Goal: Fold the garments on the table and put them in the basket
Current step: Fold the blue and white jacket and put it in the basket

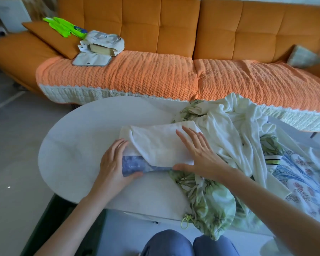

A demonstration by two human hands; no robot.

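Both of my grips are wide and flat. My left grip (115,159) lies on the left end of the folded white garment (161,143), with the thumb by its blue part. My right grip (198,156) presses flat on the right end, fingers spread.

Behind is a big orange sofa (155,24) with a bumpy orange blanket (137,74) on the seat. Just in front of it is the round white worktop (72,145), and the folded garment lies near its middle. On the right side is a messy pile: a loose white garment (233,126), a green leafy garment (211,200) that hangs over the near edge, and a cloth with blue flowers (299,172). A pale bag (103,41) and something bright green (63,24) lie on the sofa.
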